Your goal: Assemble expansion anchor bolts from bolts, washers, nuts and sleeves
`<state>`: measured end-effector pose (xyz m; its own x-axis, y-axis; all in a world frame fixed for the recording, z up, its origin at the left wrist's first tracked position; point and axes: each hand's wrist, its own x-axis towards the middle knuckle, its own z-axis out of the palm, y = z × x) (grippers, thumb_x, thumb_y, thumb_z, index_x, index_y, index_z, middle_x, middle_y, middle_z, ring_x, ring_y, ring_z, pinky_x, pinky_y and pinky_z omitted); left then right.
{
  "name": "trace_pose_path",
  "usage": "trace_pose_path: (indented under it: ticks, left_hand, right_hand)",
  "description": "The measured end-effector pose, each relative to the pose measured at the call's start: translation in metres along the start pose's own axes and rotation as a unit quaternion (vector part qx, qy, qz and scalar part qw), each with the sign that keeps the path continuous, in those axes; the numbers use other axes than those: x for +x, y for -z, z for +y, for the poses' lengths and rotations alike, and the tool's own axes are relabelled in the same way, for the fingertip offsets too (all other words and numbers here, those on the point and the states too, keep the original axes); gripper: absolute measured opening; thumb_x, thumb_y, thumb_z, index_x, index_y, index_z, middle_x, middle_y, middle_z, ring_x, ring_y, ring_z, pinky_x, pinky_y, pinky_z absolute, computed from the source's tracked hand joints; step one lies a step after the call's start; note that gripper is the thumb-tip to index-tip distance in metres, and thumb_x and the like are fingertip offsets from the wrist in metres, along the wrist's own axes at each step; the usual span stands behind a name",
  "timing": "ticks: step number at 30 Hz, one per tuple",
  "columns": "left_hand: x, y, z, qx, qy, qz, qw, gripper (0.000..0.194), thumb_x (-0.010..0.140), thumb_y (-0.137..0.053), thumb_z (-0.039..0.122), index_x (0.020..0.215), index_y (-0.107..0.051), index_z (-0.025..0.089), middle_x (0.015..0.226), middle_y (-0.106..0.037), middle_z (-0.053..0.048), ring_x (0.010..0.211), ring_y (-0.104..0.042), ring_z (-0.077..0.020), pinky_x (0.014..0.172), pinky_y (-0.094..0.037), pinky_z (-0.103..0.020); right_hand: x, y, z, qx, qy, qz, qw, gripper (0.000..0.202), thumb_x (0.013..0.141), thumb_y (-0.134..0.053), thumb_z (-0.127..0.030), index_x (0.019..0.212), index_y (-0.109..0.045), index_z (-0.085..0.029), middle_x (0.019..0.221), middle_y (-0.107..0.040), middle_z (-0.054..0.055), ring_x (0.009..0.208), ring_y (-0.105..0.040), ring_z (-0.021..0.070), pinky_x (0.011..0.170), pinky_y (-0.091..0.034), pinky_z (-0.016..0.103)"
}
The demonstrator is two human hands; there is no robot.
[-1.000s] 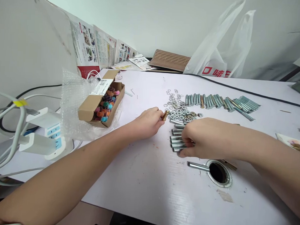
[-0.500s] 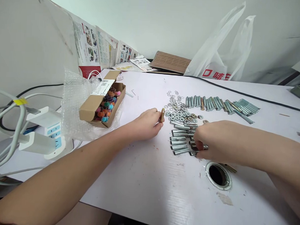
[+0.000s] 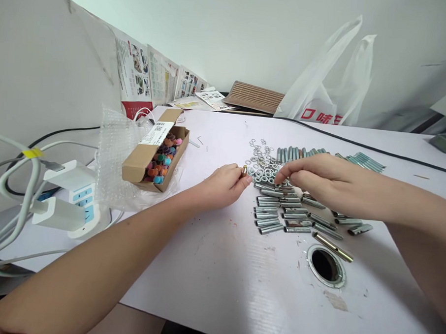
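Observation:
My left hand (image 3: 229, 186) is closed around a small gold-coloured metal cylinder (image 3: 244, 170) held upright; only its top end shows above the fingers. Over the pile of nuts and washers (image 3: 259, 164) reaches my right hand (image 3: 314, 178), its index fingertip down at the near edge of the nuts. The thumb sits a little apart from that fingertip, and I see nothing between them. In front of the pile lie rows of silver metal sleeves (image 3: 267, 216). Threaded bolts (image 3: 292, 154) line up behind, partly hidden by my right hand.
A gold-coloured tube (image 3: 332, 246) lies beside a round cable hole (image 3: 325, 266) in the table. To the left are a cardboard box (image 3: 136, 170) of colourful-capped items, bubble wrap (image 3: 114, 157) and a power strip (image 3: 83, 205). A white plastic bag (image 3: 322, 92) stands at the back.
My right hand has moved away from the sleeves, up and back to the nuts, uncovering more sleeves and the gold tube. My left hand keeps the cylinder and has barely shifted.

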<state>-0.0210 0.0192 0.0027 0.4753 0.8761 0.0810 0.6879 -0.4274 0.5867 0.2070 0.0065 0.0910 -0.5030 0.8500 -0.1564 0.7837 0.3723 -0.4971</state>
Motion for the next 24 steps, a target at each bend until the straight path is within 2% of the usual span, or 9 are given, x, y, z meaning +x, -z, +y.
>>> trace_pose_path:
  ticks: [2, 4, 8, 11, 14, 18, 21, 24]
  left_hand:
    - [0.002, -0.002, -0.002, 0.012, -0.009, -0.012, 1.000, 0.038, 0.098, -0.032, 0.044, 0.076, -0.049, 0.019, 0.084, -0.054, -0.006, 0.077, -0.052, -0.0192, 0.071, -0.042, -0.036]
    - [0.002, -0.003, -0.003, 0.011, -0.016, -0.016, 1.000, 0.036, 0.099, -0.031, 0.042, 0.078, -0.050, 0.019, 0.087, -0.054, -0.007, 0.082, -0.052, -0.0204, 0.076, -0.043, -0.037]
    - [0.001, -0.004, -0.001, 0.007, -0.005, -0.021, 1.000, 0.034, 0.098, -0.031, 0.042, 0.084, -0.053, 0.019, 0.094, -0.050, -0.008, 0.091, -0.052, -0.0224, 0.087, -0.044, -0.042]
    - [0.000, -0.002, 0.003, 0.012, 0.009, -0.033, 0.999, 0.033, 0.098, -0.032, 0.041, 0.084, -0.053, 0.020, 0.095, -0.046, -0.008, 0.092, -0.051, -0.0229, 0.090, -0.044, -0.044]
    - [0.000, -0.001, 0.006, 0.014, 0.016, -0.038, 0.999, 0.031, 0.097, -0.033, 0.039, 0.082, -0.051, 0.019, 0.096, -0.044, -0.008, 0.093, -0.050, -0.0232, 0.091, -0.045, -0.045]
    - [0.002, -0.002, 0.005, 0.018, 0.005, -0.054, 0.998, 0.029, 0.097, -0.033, 0.036, 0.085, -0.053, 0.018, 0.100, -0.045, -0.010, 0.098, -0.047, -0.0251, 0.094, -0.043, -0.046]
    - [0.005, -0.004, 0.001, 0.024, -0.008, -0.059, 0.998, 0.028, 0.096, -0.034, 0.035, 0.085, -0.053, 0.017, 0.105, -0.047, -0.011, 0.102, -0.047, -0.0256, 0.098, -0.042, -0.047]
    - [0.007, -0.006, -0.002, 0.016, -0.015, -0.056, 0.998, 0.026, 0.096, -0.036, 0.034, 0.083, -0.052, 0.018, 0.109, -0.049, -0.011, 0.107, -0.047, -0.0254, 0.100, -0.042, -0.046]
  right_hand:
    - [0.003, -0.003, 0.002, 0.034, -0.031, -0.031, 0.998, 0.026, 0.091, -0.043, -0.028, 0.103, -0.066, -0.023, 0.052, -0.038, -0.002, 0.044, -0.036, 0.0137, 0.043, -0.031, 0.028]
    - [0.007, -0.006, 0.002, 0.059, -0.048, -0.024, 0.997, 0.027, 0.089, -0.044, -0.027, 0.106, -0.065, -0.023, 0.051, -0.034, -0.004, 0.043, -0.031, 0.0130, 0.042, -0.027, 0.028]
    - [0.022, -0.013, -0.002, 0.074, -0.024, -0.017, 0.997, 0.027, 0.085, -0.042, -0.021, 0.100, -0.064, -0.020, 0.052, -0.035, -0.004, 0.048, -0.034, 0.0130, 0.046, -0.027, 0.027]
    - [0.041, -0.017, -0.006, 0.080, -0.007, -0.001, 0.997, 0.028, 0.083, -0.041, -0.020, 0.098, -0.065, -0.018, 0.054, -0.040, -0.004, 0.051, -0.036, 0.0126, 0.049, -0.030, 0.026]
    - [0.063, -0.023, -0.005, 0.071, 0.017, 0.026, 0.997, 0.023, 0.081, -0.045, -0.022, 0.090, -0.065, -0.015, 0.060, -0.051, -0.001, 0.054, -0.041, 0.0119, 0.052, -0.032, 0.026]
    - [0.082, -0.034, 0.002, 0.079, 0.056, 0.007, 0.995, 0.019, 0.081, -0.056, -0.029, 0.085, -0.067, -0.014, 0.072, -0.065, 0.003, 0.062, -0.052, 0.0129, 0.058, -0.037, 0.025]
    - [0.089, -0.041, 0.006, 0.094, 0.062, 0.009, 0.994, 0.023, 0.082, -0.059, -0.035, 0.084, -0.070, -0.014, 0.067, -0.064, 0.002, 0.059, -0.050, 0.0118, 0.055, -0.036, 0.025]
    - [0.093, -0.045, 0.008, 0.096, 0.067, 0.025, 0.993, 0.022, 0.083, -0.060, -0.033, 0.080, -0.070, -0.014, 0.063, -0.063, 0.002, 0.057, -0.050, 0.0113, 0.054, -0.036, 0.025]
